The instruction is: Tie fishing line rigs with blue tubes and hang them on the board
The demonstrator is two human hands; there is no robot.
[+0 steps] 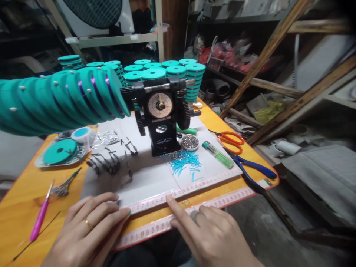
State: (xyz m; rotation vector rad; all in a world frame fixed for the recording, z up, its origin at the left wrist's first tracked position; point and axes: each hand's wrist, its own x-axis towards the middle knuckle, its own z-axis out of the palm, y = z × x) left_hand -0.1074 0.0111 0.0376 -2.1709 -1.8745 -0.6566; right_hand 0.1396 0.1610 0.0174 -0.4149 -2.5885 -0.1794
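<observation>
My left hand (90, 226), with a gold ring on one finger, rests at the near edge of the white board (111, 191). Its thumb and index finger pinch together at the end of a pink-marked measuring tape (150, 203); anything between them is too small to make out. My right hand (210, 231) has its index fingertip stretched onto the same tape, thumb apart and other fingers curled. A grey band (197, 216) sits at its fingers. A second measuring tape (147, 230) runs along the table edge under the right hand.
A black winding device with dial (160, 105) carries a row of teal spools (63, 98). Around it lie blue short pieces (185, 162), a dish of metal beads (190, 142), dark swivel-like parts (109, 163), orange scissors (232, 140), blue-handled pliers (257, 168) and a pink-handled tool (40, 220).
</observation>
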